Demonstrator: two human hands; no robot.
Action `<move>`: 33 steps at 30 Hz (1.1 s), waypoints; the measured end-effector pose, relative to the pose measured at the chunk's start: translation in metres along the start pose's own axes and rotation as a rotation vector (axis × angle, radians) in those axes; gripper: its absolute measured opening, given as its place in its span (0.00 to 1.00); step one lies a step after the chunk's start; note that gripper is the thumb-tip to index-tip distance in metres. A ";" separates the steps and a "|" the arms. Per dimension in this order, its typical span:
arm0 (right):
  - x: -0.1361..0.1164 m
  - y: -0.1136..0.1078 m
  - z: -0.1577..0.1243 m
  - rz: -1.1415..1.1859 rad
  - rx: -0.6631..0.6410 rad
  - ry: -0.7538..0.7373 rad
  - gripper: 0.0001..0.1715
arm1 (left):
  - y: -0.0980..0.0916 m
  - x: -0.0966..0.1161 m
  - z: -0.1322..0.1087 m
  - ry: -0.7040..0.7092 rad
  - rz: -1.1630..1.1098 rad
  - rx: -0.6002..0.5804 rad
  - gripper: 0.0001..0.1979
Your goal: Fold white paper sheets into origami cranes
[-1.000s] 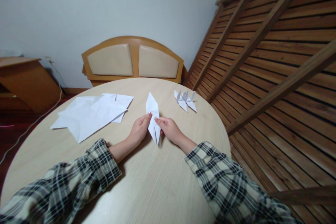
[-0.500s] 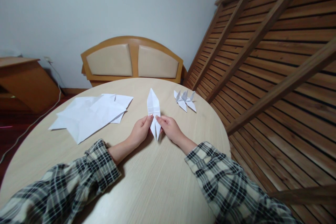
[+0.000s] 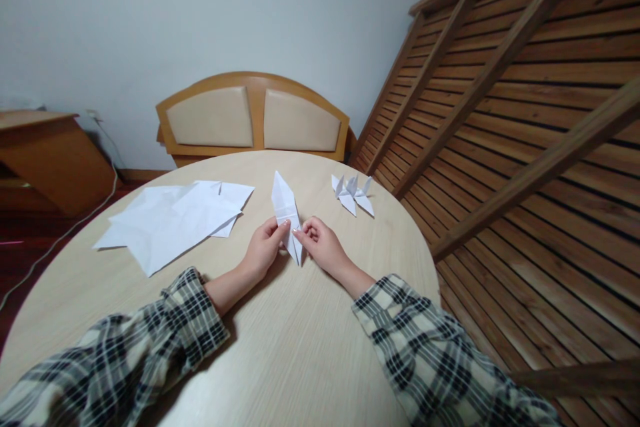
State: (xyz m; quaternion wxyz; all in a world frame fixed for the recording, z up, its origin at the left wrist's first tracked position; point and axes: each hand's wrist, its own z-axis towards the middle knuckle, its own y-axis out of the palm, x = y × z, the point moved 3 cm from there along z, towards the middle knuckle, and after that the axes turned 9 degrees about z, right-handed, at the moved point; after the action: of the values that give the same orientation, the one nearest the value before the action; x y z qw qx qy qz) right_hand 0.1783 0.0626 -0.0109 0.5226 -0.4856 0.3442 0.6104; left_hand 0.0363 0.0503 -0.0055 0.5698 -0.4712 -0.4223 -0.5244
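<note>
Between my hands is a long, narrow piece of folded white paper (image 3: pixel 285 200), pointed at both ends, with a slit down its near half. My left hand (image 3: pixel 263 247) pinches its left edge, thumb on top and the other fingers hidden beneath. From the right, my right hand (image 3: pixel 324 245) has its thumb and fingertip at the paper's right edge, the remaining fingers curled in. Beyond the right hand, small folded white paper figures (image 3: pixel 353 193) stand close together, their flaps pointing up and outward.
Several loose, creased white sheets (image 3: pixel 175 217) overlap on the left of the round wooden table (image 3: pixel 300 347). A headboard with two padded panels (image 3: pixel 254 113) stands behind the table. Slatted wooden boards (image 3: pixel 520 113) lean along the right, and a brown cabinet (image 3: pixel 55 167) is far left.
The folded paper has tilted, its far tip swinging left. My right hand's fingers have come out from beneath it and curled, and the near slit looks narrower.
</note>
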 end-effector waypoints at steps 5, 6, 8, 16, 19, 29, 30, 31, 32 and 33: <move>-0.011 -0.008 0.003 0.037 0.123 -0.117 0.13 | 0.001 0.002 -0.001 -0.026 0.006 -0.050 0.17; -0.012 -0.009 0.003 0.049 0.120 -0.121 0.13 | 0.002 0.003 -0.002 -0.029 0.014 -0.064 0.17; -0.011 -0.010 0.005 0.070 0.111 -0.113 0.13 | 0.003 0.005 -0.002 -0.034 0.033 -0.092 0.17; 0.000 -0.012 0.009 0.160 0.107 -0.028 0.17 | 0.005 0.006 -0.003 -0.021 0.070 -0.142 0.15; 0.001 -0.013 0.008 0.153 0.119 -0.050 0.16 | 0.004 0.006 -0.003 -0.030 0.059 -0.140 0.14; -0.004 -0.014 0.008 0.125 0.092 -0.098 0.07 | 0.004 0.006 -0.002 -0.110 -0.019 -0.123 0.14; -0.005 -0.014 0.008 0.118 0.092 -0.100 0.08 | 0.004 0.006 -0.002 -0.117 -0.031 -0.125 0.14; -0.005 -0.015 0.008 0.110 0.094 -0.102 0.08 | 0.004 0.007 -0.002 -0.125 -0.044 -0.126 0.13; -0.005 -0.015 0.008 0.099 0.095 -0.104 0.08 | 0.004 0.007 -0.003 -0.135 -0.057 -0.126 0.13; -0.005 -0.015 0.008 0.087 0.096 -0.103 0.08 | 0.004 0.008 -0.003 -0.146 -0.069 -0.129 0.12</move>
State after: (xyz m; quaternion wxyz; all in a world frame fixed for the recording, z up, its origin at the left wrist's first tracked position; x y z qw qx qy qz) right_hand 0.1913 0.0722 -0.0021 0.5353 -0.4125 0.3663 0.6396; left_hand 0.0414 0.0462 0.0012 0.4877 -0.5288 -0.4441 -0.5342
